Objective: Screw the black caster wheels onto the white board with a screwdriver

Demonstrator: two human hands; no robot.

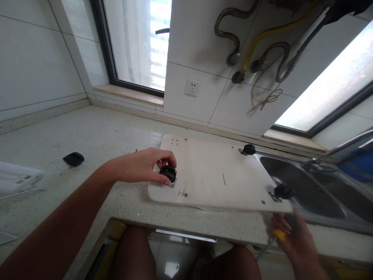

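A white board (210,167) with rounded corners lies flat on the countertop. At its near left corner my left hand (154,167) grips a black caster (168,173), whose metal plate rests against the board. Two more casters sit on the right end: the far caster (249,149) and the near caster (283,191), which is blurred. Below the board's right edge, my right hand (297,241) is closed around a screwdriver (279,235) with a yellow and dark handle, its shaft pointing down and left. Four small holes mark the far left corner.
Another black caster (74,158) lies on the speckled countertop (113,128) at left, near a white plastic object (17,177). A steel sink (303,186) with a faucet (338,149) borders the board's right end. Hoses (225,35) and a socket (192,88) are on the tiled wall.
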